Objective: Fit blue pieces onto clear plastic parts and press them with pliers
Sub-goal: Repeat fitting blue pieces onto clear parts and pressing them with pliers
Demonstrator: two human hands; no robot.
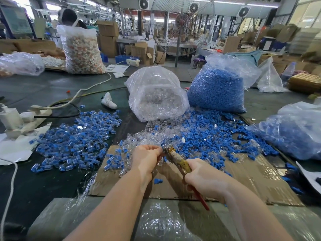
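Pliers [175, 158] clamped in my right hand [205, 180], nose at small part pinched by left hand [147, 156]; part itself mostly hidden. Assembled pile [76, 141] sits left. Loose blue pieces [208, 136], clear parts [156, 136], full bags remain: far from done.

**What we cannot make out**

The part pinched in our left hand [147, 158] is hidden behind the curled fingers, and the pliers [178, 162] tips are too small and blurred for us to tell whether they touch it. Our right hand [205, 180] covers the middle of the handles. The bag of assembled pieces [295, 133] is cut off by the right edge. The person [69, 16] behind the tall bag [81, 49] is mostly hidden.
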